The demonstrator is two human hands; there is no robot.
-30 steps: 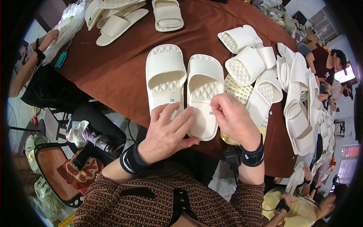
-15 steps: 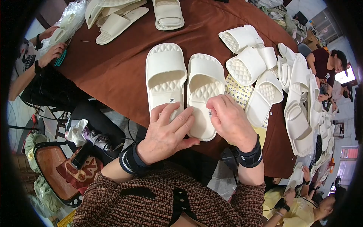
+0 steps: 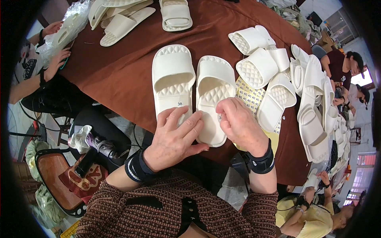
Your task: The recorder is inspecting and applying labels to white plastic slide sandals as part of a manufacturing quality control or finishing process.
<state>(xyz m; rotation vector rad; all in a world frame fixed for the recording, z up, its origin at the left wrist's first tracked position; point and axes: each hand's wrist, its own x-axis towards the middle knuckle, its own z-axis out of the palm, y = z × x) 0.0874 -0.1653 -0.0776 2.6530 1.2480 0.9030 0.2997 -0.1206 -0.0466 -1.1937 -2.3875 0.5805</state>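
Note:
Two white slippers lie side by side, toes away from me: a left slipper and a right slipper, both with quilted footbeds. A small printed size sticker is on the left slipper's insole. My left hand rests with spread fingers over that slipper's heel, its fingertips reaching the right slipper's edge. Above the right slipper's insole, my right hand is curled closed, thumb and forefinger beside a second sticker, partly covered. Whatever its fingers may hold is hidden.
Yellow sticker sheets lie under loose slippers at the right. More slippers are on the brown cloth at the far left. A co-worker's hands handle a plastic-wrapped slipper. Other people sit at the right.
My hands and both slippers stay almost where they were. At the left, the co-worker's nearer hand has opened and the wrapped slipper has shifted. At the lower right, a person in yellow has moved.

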